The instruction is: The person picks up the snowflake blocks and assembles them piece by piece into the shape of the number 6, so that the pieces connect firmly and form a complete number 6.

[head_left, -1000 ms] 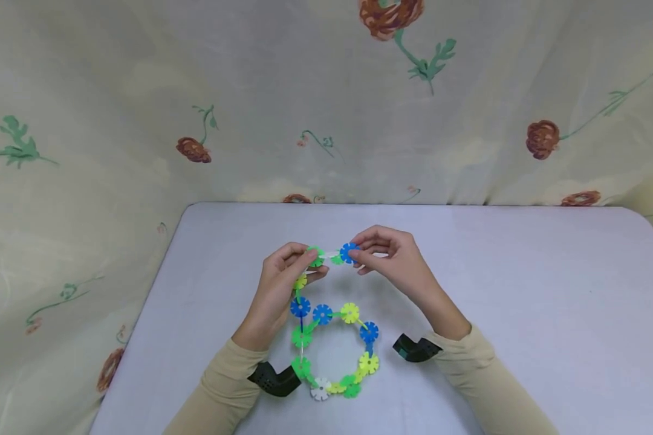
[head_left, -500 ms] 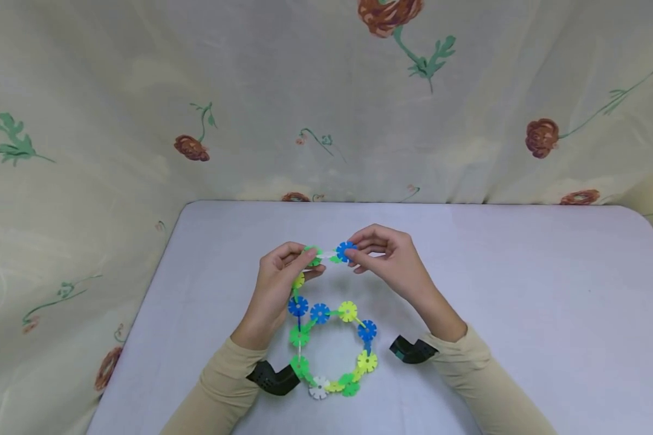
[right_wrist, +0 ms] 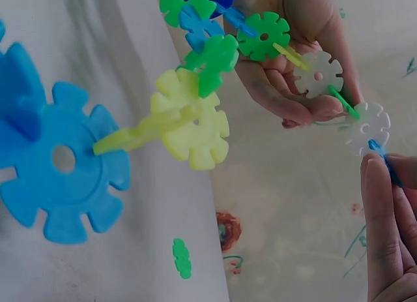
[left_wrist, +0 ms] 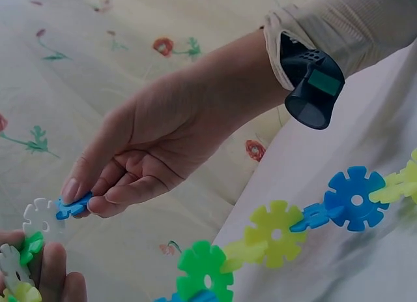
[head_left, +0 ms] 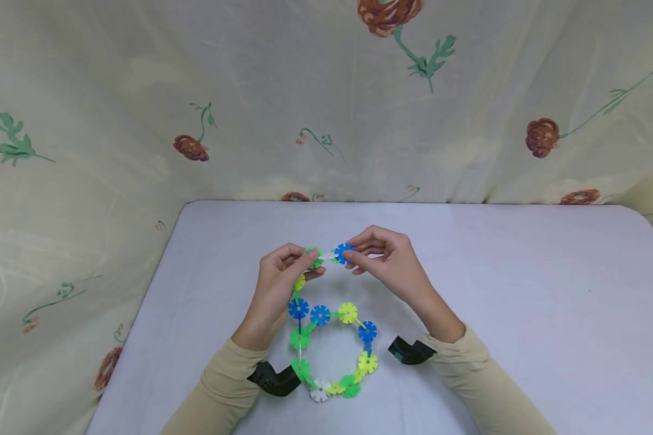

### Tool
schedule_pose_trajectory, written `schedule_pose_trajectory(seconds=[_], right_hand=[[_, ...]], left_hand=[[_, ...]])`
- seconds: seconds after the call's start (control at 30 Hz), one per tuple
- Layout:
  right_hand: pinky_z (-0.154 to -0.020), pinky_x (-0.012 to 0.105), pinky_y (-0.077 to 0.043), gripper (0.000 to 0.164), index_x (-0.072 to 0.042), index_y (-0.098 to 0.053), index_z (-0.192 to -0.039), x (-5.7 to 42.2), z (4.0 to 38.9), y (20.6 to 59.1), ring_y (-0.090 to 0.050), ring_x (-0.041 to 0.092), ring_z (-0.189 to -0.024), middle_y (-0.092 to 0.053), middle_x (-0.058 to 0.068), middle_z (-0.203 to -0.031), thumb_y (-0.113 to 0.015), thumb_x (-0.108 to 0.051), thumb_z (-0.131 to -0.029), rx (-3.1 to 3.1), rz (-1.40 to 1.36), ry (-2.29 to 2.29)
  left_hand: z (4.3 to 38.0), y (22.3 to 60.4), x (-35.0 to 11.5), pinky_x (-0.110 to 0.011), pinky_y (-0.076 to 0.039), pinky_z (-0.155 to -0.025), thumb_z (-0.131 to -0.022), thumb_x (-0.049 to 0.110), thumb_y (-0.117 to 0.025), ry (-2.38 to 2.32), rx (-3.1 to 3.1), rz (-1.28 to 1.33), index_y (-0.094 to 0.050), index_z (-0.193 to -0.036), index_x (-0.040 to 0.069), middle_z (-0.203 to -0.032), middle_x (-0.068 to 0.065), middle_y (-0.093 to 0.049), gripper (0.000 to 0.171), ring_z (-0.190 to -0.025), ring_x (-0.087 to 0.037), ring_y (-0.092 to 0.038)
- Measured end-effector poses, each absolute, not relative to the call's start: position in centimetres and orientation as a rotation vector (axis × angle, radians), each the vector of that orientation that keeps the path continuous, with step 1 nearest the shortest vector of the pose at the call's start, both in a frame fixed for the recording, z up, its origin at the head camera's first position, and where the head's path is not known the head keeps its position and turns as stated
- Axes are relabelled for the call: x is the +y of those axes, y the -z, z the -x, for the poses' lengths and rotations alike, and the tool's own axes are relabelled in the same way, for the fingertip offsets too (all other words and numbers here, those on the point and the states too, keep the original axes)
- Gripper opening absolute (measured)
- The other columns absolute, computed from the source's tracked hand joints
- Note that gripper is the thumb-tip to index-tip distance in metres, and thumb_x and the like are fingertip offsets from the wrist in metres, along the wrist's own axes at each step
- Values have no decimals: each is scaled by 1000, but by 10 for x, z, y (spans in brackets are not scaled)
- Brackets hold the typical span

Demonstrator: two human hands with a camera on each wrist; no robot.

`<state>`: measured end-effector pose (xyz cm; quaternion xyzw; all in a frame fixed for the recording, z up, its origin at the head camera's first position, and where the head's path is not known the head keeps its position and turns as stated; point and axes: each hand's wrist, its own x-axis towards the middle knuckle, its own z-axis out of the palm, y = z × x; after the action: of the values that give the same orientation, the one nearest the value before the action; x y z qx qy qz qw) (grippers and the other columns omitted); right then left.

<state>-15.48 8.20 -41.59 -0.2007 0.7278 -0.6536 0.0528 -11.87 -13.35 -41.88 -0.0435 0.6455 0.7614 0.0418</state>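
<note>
A chain of notched plastic snowflake discs in blue, green, yellow and white rises from a ring of joined discs [head_left: 367,331] at the front. My left hand [head_left: 276,281] pinches a green disc [head_left: 317,258] near the chain's upper end between thumb and fingers. Opposite it, my right hand [head_left: 389,260] pinches a blue disc [head_left: 343,254] by its edge. In the right wrist view that blue disc [right_wrist: 391,164] meets the rim of a white disc [right_wrist: 369,128]. The left wrist view shows the blue disc [left_wrist: 73,205] under the right thumb, overlapping the white disc [left_wrist: 38,214].
A pale table [head_left: 495,272] spreads under the hands, its rear edge against a flower-patterned cloth [head_left: 326,109]. Black cameras sit on both wrists, the left one [head_left: 274,379] overlapping the ring's left side in the head view.
My right hand and the blue disc have shifted slightly left, nearer to my left hand. The left hand keeps its hold, and the ring stays almost in place.
</note>
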Motion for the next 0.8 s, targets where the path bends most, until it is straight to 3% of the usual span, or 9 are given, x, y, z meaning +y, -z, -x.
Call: schedule_pose_trajectory(seconds=[0.33, 0.8], right_hand=[[-71, 37, -66, 7, 7, -66, -96, 79, 156, 421, -78, 14, -76, -73, 29, -101, -71, 2, -95, 2106, 588, 2058], [-74, 36, -66, 10, 7, -65, -101, 77, 157, 428, -79, 17, -80, -74, 28, -101, -69, -2, -97, 2031, 576, 2066]], left_hand=[[119, 422, -134, -40, -64, -90, -99, 17, -72, -2335, 2021, 84, -66, -90, 3, -82, -2, -74, 17, -80, -16, -75], [119, 421, -133, -41, -63, -93, -101, 18, -69, -2336, 2004, 81, -63, -89, 3, -85, -4, -74, 20, -84, -17, -77]])
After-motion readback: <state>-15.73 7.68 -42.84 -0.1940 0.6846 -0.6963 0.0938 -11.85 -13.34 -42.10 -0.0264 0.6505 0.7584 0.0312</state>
